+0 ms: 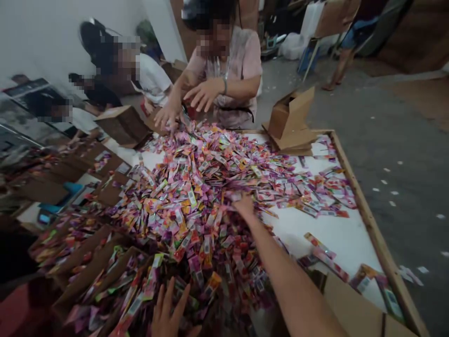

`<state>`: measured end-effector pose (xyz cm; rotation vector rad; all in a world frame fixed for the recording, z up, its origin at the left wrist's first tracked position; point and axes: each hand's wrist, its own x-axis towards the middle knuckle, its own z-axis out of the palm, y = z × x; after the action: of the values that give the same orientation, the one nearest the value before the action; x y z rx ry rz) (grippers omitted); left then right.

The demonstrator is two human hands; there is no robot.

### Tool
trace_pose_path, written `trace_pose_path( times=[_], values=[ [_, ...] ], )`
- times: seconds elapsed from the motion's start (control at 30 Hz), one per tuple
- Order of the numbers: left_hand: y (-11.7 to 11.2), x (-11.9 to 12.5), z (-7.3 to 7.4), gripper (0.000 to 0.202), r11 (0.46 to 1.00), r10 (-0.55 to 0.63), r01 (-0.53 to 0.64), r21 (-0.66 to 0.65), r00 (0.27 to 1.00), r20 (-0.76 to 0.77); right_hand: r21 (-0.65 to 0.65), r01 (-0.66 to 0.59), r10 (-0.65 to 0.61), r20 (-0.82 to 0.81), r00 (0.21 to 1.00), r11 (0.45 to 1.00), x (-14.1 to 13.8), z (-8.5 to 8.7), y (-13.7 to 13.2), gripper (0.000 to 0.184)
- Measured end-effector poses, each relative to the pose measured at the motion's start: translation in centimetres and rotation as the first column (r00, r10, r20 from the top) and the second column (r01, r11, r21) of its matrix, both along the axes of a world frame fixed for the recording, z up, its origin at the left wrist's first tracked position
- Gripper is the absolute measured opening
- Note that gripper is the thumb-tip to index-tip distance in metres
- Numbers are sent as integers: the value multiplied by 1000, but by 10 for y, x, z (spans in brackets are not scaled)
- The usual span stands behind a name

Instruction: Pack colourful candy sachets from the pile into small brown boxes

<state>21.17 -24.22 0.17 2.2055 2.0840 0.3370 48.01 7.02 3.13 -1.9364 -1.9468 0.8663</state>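
Observation:
A large heap of small, colourful stick-shaped packets (196, 187) in pink, purple, orange and green covers the white tabletop. My right hand (244, 207) reaches far forward into the middle of the heap, touching packets. Its fingers are blurred and partly buried, so their grip is hidden. At the bottom edge, my left hand (170, 311) is spread open over the near packets, with nothing held in it. Just left of it stand open cardboard boxes (94, 262) filled with the same packets.
Across the table, a person (228, 75) has both hands over the heap's far side. Cardboard boxes stand at the far right (291, 119), far left (122, 124) and near right (354, 304). A wooden rim (365, 206) edges the table. Other people sit at left.

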Motion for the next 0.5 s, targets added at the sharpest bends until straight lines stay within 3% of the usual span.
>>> trace_pose_path(
  times=[0.07, 0.13, 0.23, 0.3, 0.33, 0.4, 0.5],
  values=[
    [3, 5, 1, 71, 1000, -10, 10, 7, 1000, -24, 68, -69, 68, 16, 998, 995, -45, 5, -17, 58],
    [2, 9, 5, 77, 1000, -30, 30, 2, 998, -46, 145, -226, 215, 84, 973, 963, -68, 5, -43, 61],
    [-5, 7, 15, 85, 999, -34, 34, -2, 998, -46, 120, -520, 478, 264, 838, 846, -57, 0, -81, 60],
    [-9, 3, 24, 84, 999, -33, 33, 14, 999, -15, -5, -601, 563, 356, 746, 799, -27, 0, -100, 64],
    [-10, 1, 30, 82, 999, -48, 48, 24, 999, 14, -64, -587, 564, 378, 734, 807, -9, 3, -109, 67],
    [-11, -3, 46, 73, 994, -93, 88, 59, 991, 95, -103, -476, 479, 365, 799, 873, 29, 14, -128, 70],
    [-15, -4, 74, 51, 986, -138, 107, 126, 953, 271, 74, -193, 172, 228, 958, 978, 86, 33, -174, 51]
  ],
)
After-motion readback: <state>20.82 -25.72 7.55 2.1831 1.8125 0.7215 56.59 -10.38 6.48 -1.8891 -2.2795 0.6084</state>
